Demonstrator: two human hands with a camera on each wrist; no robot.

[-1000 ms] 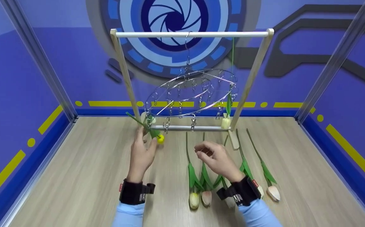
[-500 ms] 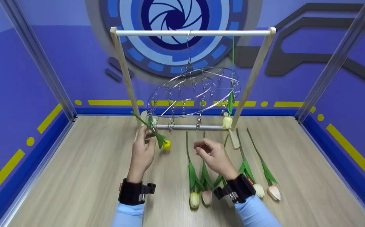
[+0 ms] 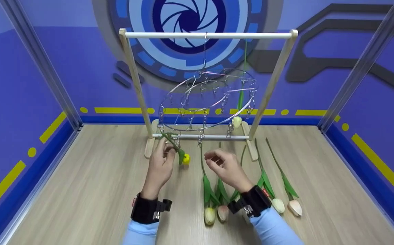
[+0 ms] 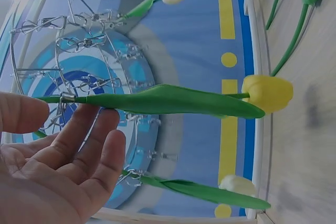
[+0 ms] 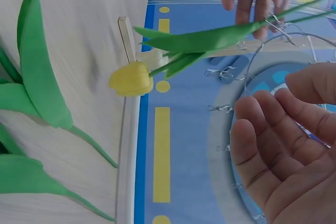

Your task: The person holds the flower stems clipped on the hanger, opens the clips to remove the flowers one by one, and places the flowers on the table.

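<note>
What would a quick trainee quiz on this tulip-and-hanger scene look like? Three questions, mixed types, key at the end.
1. True or false: the right hand holds no flower.
2. Short answer: what fixes the yellow tulip to the round hanger?
3. Fill the gap: the round hanger is hooked over the ____ bar of the rack.

Key: 1. True. 2. A metal clip. 3. Top.

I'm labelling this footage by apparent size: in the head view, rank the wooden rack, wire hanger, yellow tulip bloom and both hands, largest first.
1. Wooden rack
2. Wire hanger
3. Left hand and right hand: too alike to rank
4. Yellow tulip bloom
</note>
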